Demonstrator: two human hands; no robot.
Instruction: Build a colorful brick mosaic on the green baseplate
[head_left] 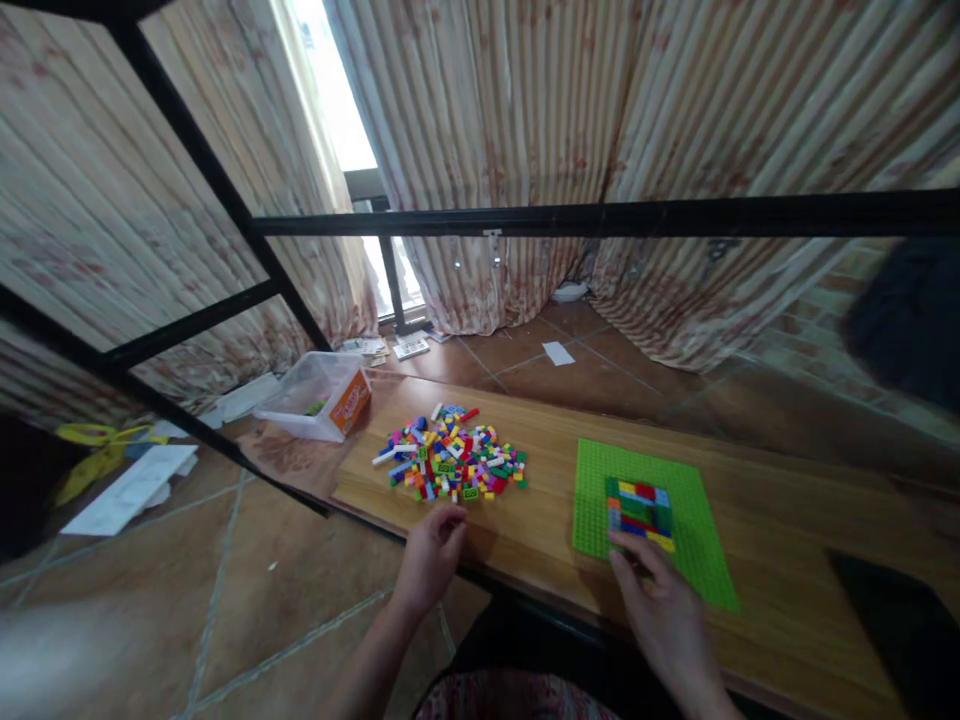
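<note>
Two bare hands of a seated person at work over a wooden tabletop (547, 490), seen from where I stand in the room. Left hand (435, 548): fingers curled inward at the near edge of a heap of loose bricks (457, 450) in many colours; whether it grips a piece, I cannot tell. Right hand (654, 590): thumb and forefinger drawn near each other at the near left corner of a rectangular brick structure (643, 492); whether a brick sits between them, I cannot tell. The structure stands on a green baseplate (709, 560), to the right of the heap and well apart from it. Beyond the tabletop's left end: a clear plastic bin (307, 400) with an orange label (350, 402), some green pieces inside. Background: striped curtains (487, 100) behind a black metal frame (450, 220)
</note>
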